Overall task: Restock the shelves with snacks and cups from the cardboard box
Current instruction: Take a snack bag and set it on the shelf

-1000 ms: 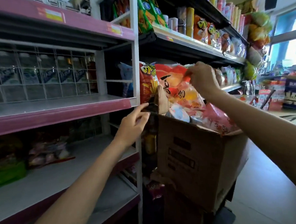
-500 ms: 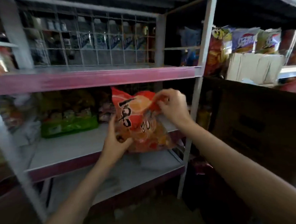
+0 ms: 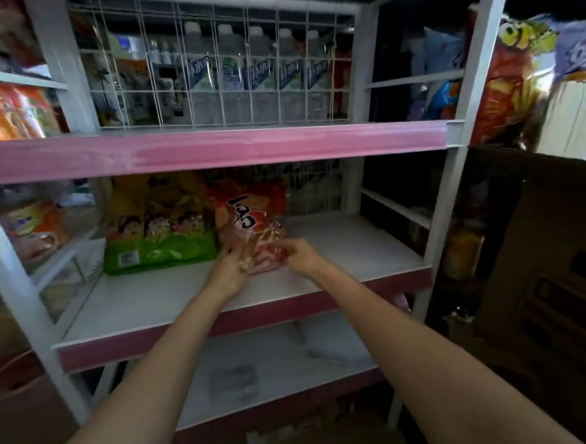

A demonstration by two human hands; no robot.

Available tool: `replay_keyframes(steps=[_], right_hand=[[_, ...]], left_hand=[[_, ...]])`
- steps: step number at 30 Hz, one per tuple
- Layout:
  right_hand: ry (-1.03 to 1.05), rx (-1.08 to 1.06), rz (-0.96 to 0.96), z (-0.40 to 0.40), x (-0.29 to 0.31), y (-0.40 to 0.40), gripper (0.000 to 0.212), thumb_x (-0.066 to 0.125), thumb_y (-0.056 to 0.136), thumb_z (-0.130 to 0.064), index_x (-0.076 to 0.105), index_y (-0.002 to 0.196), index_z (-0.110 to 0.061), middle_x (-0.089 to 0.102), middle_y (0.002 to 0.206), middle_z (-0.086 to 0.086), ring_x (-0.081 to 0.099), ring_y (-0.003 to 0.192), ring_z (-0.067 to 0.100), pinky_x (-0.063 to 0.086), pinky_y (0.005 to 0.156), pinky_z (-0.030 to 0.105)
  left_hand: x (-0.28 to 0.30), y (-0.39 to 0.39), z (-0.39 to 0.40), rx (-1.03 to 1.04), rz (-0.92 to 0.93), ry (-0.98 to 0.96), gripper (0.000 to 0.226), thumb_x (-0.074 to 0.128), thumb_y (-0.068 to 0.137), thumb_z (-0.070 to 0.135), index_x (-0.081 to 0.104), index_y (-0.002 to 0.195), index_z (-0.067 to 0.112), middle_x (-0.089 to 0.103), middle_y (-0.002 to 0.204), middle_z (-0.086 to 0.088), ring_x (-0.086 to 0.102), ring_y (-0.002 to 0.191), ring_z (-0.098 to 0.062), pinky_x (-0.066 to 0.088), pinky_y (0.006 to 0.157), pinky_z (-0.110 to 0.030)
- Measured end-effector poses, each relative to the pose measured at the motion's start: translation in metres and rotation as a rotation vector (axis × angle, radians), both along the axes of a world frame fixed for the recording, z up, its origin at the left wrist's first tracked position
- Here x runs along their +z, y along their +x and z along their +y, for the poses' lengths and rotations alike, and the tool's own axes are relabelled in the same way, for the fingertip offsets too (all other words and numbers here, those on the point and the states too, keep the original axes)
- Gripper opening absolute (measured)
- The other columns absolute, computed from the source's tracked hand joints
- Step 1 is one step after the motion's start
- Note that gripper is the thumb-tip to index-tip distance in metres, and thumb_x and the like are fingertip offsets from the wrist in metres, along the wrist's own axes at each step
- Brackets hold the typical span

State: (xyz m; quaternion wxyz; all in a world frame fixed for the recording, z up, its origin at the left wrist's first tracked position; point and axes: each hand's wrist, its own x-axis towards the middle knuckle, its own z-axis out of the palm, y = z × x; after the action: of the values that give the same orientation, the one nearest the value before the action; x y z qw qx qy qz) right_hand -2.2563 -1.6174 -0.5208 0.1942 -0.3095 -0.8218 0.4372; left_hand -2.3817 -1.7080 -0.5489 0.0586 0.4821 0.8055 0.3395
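Head view. Both arms reach forward into the middle shelf (image 3: pixel 338 250) of a white-framed unit with pink front edges. A red and orange snack bag (image 3: pixel 254 224) stands upright on that shelf, its base on the white shelf surface, leaning slightly back under the pink-edged shelf (image 3: pixel 211 148) above. It stands just beside a green and yellow snack pack (image 3: pixel 158 230), to the right of it, and appears to touch it along the side.

The left hand (image 3: pixel 227 270) is at the lower left corner of the red and orange bag, fingers curled against the bag's bottom edge and gripping it. The right hand (image 3: pixel 300 255) is at the lower right corner, fingers bent onto the clear lower part of the bag and holding it there. Fine finger positions are blurred.

To the right of the bag the middle shelf surface is bare white. Behind the bag a wire grid backs the shelf. On the upper shelf, a row of water bottles (image 3: pixel 241 77) shows through a white wire grid (image 3: pixel 225 37). The lower shelf (image 3: pixel 276 370) carries some flat, pale, indistinct items.

At the far right, the dark side of a cardboard box (image 3: pixel 544 258) fills the edge of the view, well apart from the hands. Above it a red and yellow snack bag (image 3: pixel 506 81) stands beside the white upright post (image 3: pixel 472 84). At the left edge, orange packets (image 3: pixel 7 109) sit on a neighbouring shelf.
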Motion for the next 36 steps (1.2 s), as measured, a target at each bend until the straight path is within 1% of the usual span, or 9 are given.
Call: replay_keyframes(steps=[3, 6, 11, 19, 24, 28, 31, 34, 36], right_hand=[[0.044, 0.051, -0.108, 0.011, -0.003, -0.008, 0.047, 0.034, 0.089, 0.016, 0.047, 0.132, 0.002, 0.046, 0.139, 0.016, 0.04, 0.132, 0.026, 0.031, 0.098, 0.018], [0.146, 0.128, -0.186, 0.018, -0.011, -0.017, 0.05, 0.04, 0.09, 0.013, 0.043, 0.137, -0.004, 0.038, 0.145, 0.014, 0.035, 0.135, 0.028, 0.028, 0.108, 0.024], [0.339, 0.131, -0.27, 0.009, -0.012, -0.002, 0.067, 0.036, 0.088, 0.009, 0.027, 0.146, -0.023, 0.011, 0.156, 0.012, 0.014, 0.143, 0.032, 0.017, 0.117, 0.039], [0.74, -0.174, -0.077, -0.07, 0.064, 0.146, 0.06, 0.048, 0.091, -0.004, 0.029, 0.144, -0.024, 0.012, 0.154, 0.009, 0.015, 0.141, 0.032, 0.023, 0.111, 0.04], [1.087, -0.362, -0.003, -0.151, 0.13, 0.239, 0.053, 0.055, 0.088, -0.009, 0.041, 0.138, -0.018, 0.026, 0.148, 0.01, 0.025, 0.137, 0.026, 0.021, 0.109, 0.028], [1.177, -0.562, -0.057, -0.182, 0.186, 0.306, 0.045, 0.053, 0.087, -0.019, 0.048, 0.131, -0.017, 0.03, 0.145, 0.009, 0.029, 0.134, 0.028, 0.022, 0.108, 0.029], [1.129, -0.728, -0.256, -0.173, 0.213, 0.355, 0.044, 0.057, 0.088, -0.027, 0.049, 0.13, -0.019, 0.032, 0.142, 0.011, 0.032, 0.13, 0.033, 0.026, 0.107, 0.039], [0.898, -0.834, -0.482, -0.13, 0.23, 0.388, 0.059, 0.064, 0.085, -0.031, 0.04, 0.138, -0.022, 0.029, 0.144, 0.016, 0.029, 0.133, 0.035, 0.024, 0.11, 0.04], [0.715, -0.795, -0.603, -0.091, 0.233, 0.393, 0.075, 0.068, 0.082, -0.033, 0.029, 0.145, -0.021, 0.025, 0.15, 0.016, 0.028, 0.137, 0.032, 0.027, 0.111, 0.04]], left_hand=[[-0.001, -0.007, -0.003, -0.067, 0.081, -0.001, 0.053, 0.047, 0.091, 0.003, 0.032, 0.142, 0.01, 0.017, 0.152, -0.016, 0.019, 0.141, -0.033, 0.027, 0.111, -0.036], [-0.004, -0.007, -0.01, -0.034, 0.083, 0.005, 0.045, 0.049, 0.086, -0.002, 0.051, 0.13, 0.01, 0.025, 0.15, -0.012, 0.03, 0.136, -0.032, 0.032, 0.109, -0.039], [0.009, 0.004, -0.027, 0.038, 0.258, -0.238, 0.054, 0.048, 0.088, 0.007, 0.039, 0.14, 0.021, 0.018, 0.155, -0.001, 0.025, 0.138, -0.033, 0.029, 0.11, -0.045], [0.072, 0.076, -0.056, -0.212, 0.411, 0.411, 0.042, 0.048, 0.089, 0.001, 0.049, 0.131, 0.008, 0.047, 0.13, -0.009, 0.05, 0.114, -0.023, 0.039, 0.092, -0.029], [0.142, 0.173, -0.032, -0.485, 0.351, 0.583, 0.045, 0.051, 0.09, 0.009, 0.045, 0.134, 0.007, 0.047, 0.133, -0.011, 0.046, 0.122, -0.023, 0.032, 0.1, -0.026], [0.177, 0.247, -0.017, -0.735, 0.246, 0.611, 0.045, 0.045, 0.09, 0.027, 0.046, 0.132, 0.012, 0.049, 0.133, -0.008, 0.043, 0.124, -0.02, 0.031, 0.105, -0.03], [0.195, 0.289, -0.007, -0.836, 0.24, 0.508, 0.048, 0.036, 0.089, 0.039, 0.054, 0.127, 0.017, 0.052, 0.132, -0.007, 0.042, 0.127, -0.021, 0.03, 0.107, -0.033], [0.204, 0.323, 0.0, -0.855, 0.266, 0.137, 0.051, 0.027, 0.099, 0.045, 0.064, 0.115, 0.013, 0.062, 0.119, -0.014, 0.05, 0.119, -0.025, 0.031, 0.099, -0.028], [0.2, 0.334, 0.011, -0.826, 0.3, -0.116, 0.061, 0.016, 0.098, 0.05, 0.063, 0.118, 0.016, 0.06, 0.123, -0.012, 0.049, 0.121, -0.025, 0.03, 0.106, -0.031]])
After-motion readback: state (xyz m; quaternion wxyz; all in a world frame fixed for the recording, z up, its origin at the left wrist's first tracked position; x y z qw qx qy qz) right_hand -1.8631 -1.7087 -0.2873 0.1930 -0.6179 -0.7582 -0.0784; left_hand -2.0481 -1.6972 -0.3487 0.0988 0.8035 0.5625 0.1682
